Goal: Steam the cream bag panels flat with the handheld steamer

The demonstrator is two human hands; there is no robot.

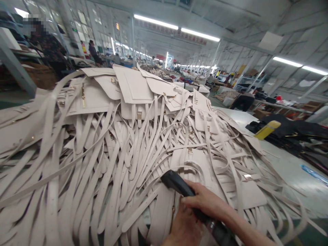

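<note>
- We see a broad heap of cream, leather-like bag pieces with long straps point(139, 150), called the heap below, spread over a pale, smooth tabletop point(278, 153).
- Our right hand point(205, 200) is over the near side of the heap, right of its middle, with its fingers closed round a black, curved hand tool with a blunt head point(176, 182).
- The tool slants across the near side of the heap, its head pointing up and to the left; we cannot tell whether the head touches anything.
- Our left hand point(185, 222) is low at the near edge of the heap, partly behind the tool and the right hand; we cannot tell how far open it is or whether it grips anything.
- Just beside the left hand, at the heap's near edge, we see a cream, smooth bag piece with a gold-coloured zip point(161, 210).
- Many straps run down the near side of the heap, and cream, flat flap panels point(134, 83) lie along its top.
- To the right of the heap we find a yellow, round-ended bar point(268, 130) and black, soft fabric-like pieces point(297, 135).
- Beyond the heap, on the left, stands a person in dark patterned clothing point(50, 48).
</note>
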